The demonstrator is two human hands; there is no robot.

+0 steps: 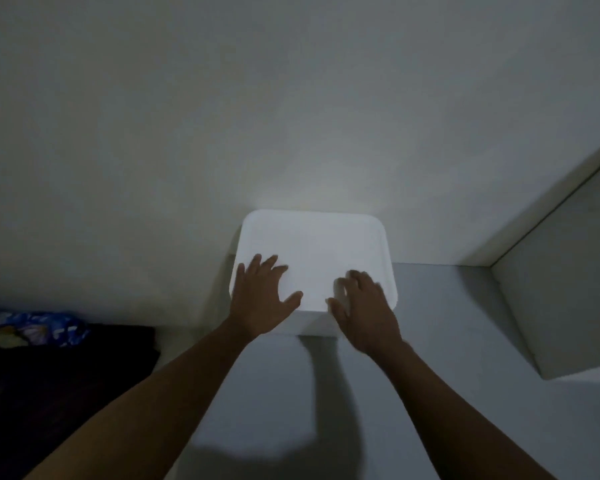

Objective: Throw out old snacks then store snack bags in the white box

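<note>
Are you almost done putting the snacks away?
Probably close. The white box has its lid on, so packing looks done, though its inside is hidden. The left hand and right hand rest on the lid, maybe pressing it shut. A blue bag lies outside on dark cloth, maybe yet to sort.

The bare left arm [153,389] and right arm [465,407] reach forward side by side. The left hand [262,299] lies palm down, fingers straight and spread. The right hand [364,311], slightly blurred, is palm down too, fingers loosely bent.
</note>
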